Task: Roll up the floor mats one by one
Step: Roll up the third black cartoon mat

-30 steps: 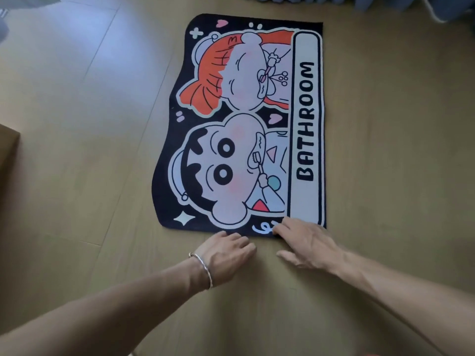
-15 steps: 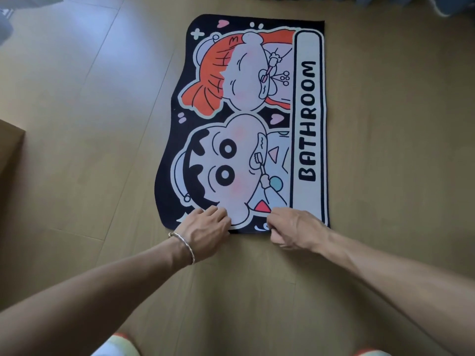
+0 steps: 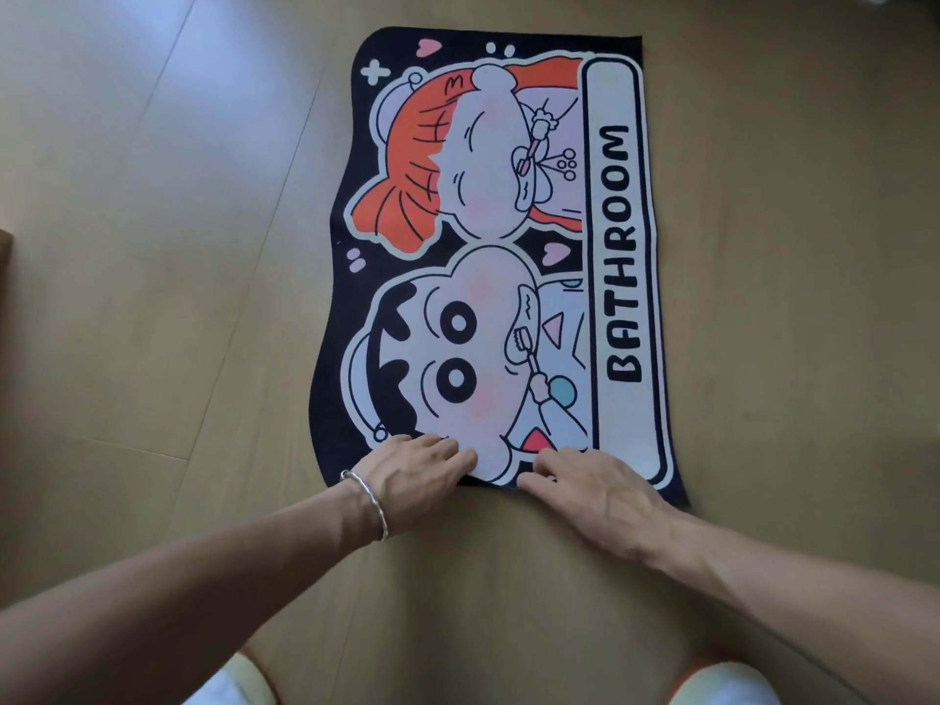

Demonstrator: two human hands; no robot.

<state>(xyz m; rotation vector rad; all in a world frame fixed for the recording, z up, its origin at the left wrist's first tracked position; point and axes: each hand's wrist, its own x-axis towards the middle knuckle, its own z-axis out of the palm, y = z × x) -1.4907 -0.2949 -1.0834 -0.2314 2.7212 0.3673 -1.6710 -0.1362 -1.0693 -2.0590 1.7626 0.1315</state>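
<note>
The floor mat [image 3: 488, 277] lies flat and fully unrolled on the wooden floor [image 3: 178, 297], its long sides running away from the person. It is dark, printed with two cartoon children, and a white strip reading BATHROOM runs along its right long side. Its left side is wavy.

Both hands are at the mat's near short edge. The left grip [image 3: 417, 473], with a silver bracelet [image 3: 365, 503] on the wrist, sits towards the near left corner, its bent fingers [image 3: 452, 452] laid on top of the mat just inside the edge. The right grip [image 3: 590, 488] is beside it, closer to the near right corner. Its fingers are curled down onto the mat and its thumb points left along the edge. The two are near each other but apart. Whether either grip has pinched the edge or only presses on it cannot be told, since the edge under the palms is hidden and no part of the mat looks lifted.
</note>
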